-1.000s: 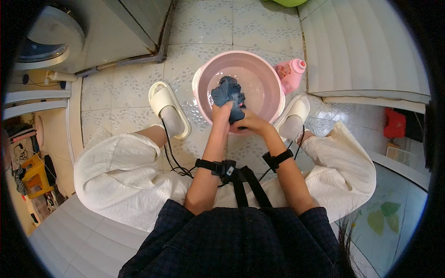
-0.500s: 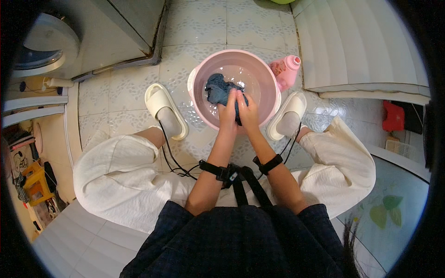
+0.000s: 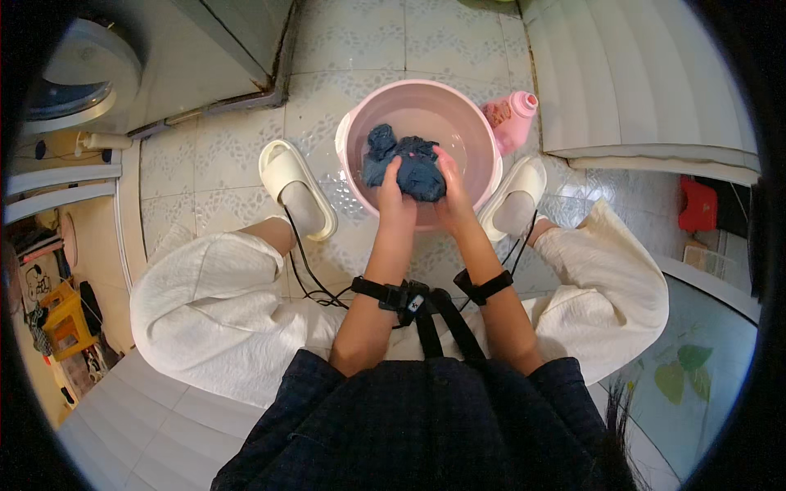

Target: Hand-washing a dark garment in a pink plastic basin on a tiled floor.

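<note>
A wet, dark blue cloth (image 3: 420, 176), bunched into a lump, is held between my two hands over the pink basin (image 3: 357, 131). My left hand (image 3: 395, 194) presses its left side. Around the right side curl the fingers of my right hand (image 3: 452, 186). Part of the cloth trails to the far left, down into the water in the basin. What kind of garment or cloth it is, I cannot tell. The basin stands on the tiled floor between my feet.
Touching the basin's right side is a pink bottle (image 3: 512, 120). White slippers (image 3: 299, 190) are on my feet, one each side of the basin. A front-loading washing machine (image 3: 82, 78) stands far left, a white ridged panel (image 3: 639, 82) far right. Black cables (image 3: 307, 278) hang by my legs.
My hands were close together with the cloth squeezed between them; now they are farther apart, and the cloth shows as a wider bundle between them. The view has shifted slightly.
</note>
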The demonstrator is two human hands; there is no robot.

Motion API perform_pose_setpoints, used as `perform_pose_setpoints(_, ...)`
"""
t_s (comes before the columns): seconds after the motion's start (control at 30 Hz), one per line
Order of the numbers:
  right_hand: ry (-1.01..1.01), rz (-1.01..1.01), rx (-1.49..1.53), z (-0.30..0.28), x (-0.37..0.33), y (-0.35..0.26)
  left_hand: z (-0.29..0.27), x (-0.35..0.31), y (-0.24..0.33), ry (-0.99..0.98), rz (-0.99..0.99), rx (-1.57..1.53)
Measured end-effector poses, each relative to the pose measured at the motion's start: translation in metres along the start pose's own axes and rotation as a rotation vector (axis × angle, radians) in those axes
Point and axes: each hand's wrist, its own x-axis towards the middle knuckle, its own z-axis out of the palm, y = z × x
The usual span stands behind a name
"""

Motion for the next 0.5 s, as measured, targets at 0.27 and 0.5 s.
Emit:
perform_pose_setpoints(0.27, 0.240, -0.380, -0.507, -0.001, -0.001, -0.013, 0.021, -0.034, -0.036, 0.038, -0.135, -0.020)
perform_pose_setpoints(0.5, 0.360, -0.116, 0.363, -0.040, 0.026, -0.008, 0.007, -0.025, -0.043, -0.158, -0.134, 0.075)
